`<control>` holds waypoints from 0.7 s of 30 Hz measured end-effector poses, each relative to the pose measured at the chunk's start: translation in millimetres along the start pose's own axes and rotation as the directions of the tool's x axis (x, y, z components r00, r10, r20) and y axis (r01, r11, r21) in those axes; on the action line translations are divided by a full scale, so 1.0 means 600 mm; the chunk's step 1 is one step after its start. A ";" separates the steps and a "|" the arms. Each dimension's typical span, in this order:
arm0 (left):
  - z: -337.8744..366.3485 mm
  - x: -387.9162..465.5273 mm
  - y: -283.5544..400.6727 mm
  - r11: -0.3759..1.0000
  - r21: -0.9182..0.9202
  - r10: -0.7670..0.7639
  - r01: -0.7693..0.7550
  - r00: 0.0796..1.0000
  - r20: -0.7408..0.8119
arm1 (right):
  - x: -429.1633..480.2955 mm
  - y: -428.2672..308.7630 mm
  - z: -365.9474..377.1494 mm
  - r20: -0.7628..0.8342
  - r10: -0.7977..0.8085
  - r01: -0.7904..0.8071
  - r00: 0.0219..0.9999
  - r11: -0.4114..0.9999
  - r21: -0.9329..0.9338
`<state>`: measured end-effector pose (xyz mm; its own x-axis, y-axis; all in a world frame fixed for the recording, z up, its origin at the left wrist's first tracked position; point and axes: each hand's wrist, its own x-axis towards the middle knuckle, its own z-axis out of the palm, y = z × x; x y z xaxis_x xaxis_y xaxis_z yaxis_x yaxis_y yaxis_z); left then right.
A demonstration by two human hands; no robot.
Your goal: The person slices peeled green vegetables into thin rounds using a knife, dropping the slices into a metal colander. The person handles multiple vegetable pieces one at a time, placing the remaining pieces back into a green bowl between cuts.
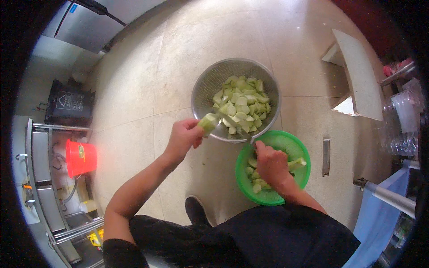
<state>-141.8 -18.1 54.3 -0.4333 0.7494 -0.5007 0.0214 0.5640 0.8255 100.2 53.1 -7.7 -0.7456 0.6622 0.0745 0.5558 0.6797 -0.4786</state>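
My left hand (186, 137) grips a pale green piece of peeled vegetable (209, 123) by its lower end, at the near left rim of a perforated steel colander (205, 87). A knife (234, 125) is in my right hand (273, 164), its blade slanting up and left across the colander towards the piece. Whether the edge touches the piece is blurred. Many cut vegetable slices (242, 100) are heaped inside the colander. Under my right hand stands a green plastic basket (240, 177) holding more pale vegetable pieces (261, 184), partly hidden by that hand.
Both containers rest on the tiled floor (174, 83). At right are a small white stool (360, 77), a floor slot (326, 157) and a blue cloth (378, 207) by a metal rail. On the left, a red bucket (80, 158) stands by a steel rack (42, 157), with a black bin (68, 102) beyond.
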 end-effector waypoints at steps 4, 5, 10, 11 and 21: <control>0.005 0.003 -0.001 0.966 -0.209 -0.126 0.152 0.983 0.131 | -0.008 0.003 -0.008 -0.074 -0.017 0.025 0.997 0.995 0.098; 0.008 0.006 -0.002 0.944 -0.282 -0.138 0.171 0.981 0.133 | -0.013 -0.002 -0.011 -0.087 -0.048 0.057 0.995 0.993 0.106; 0.009 0.005 -0.004 0.863 -0.466 -0.159 0.192 0.981 0.110 | -0.018 -0.021 -0.006 -0.133 -0.166 0.176 0.977 0.983 0.060; 0.007 0.003 -0.003 0.863 -0.473 -0.129 0.176 0.983 0.130 | -0.016 -0.019 -0.003 -0.130 -0.166 0.172 0.977 0.984 0.035; 0.011 -0.002 0.017 0.943 -0.328 -0.065 0.055 0.998 -0.020 | -0.024 -0.018 -0.019 -0.094 -0.094 0.113 0.991 0.970 0.215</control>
<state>-135.2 -10.7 61.6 -0.4517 0.7038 -0.5483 -0.2994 0.4593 0.8363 109.0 40.1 6.2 -0.7568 0.6219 0.2011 0.3763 0.6662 -0.6439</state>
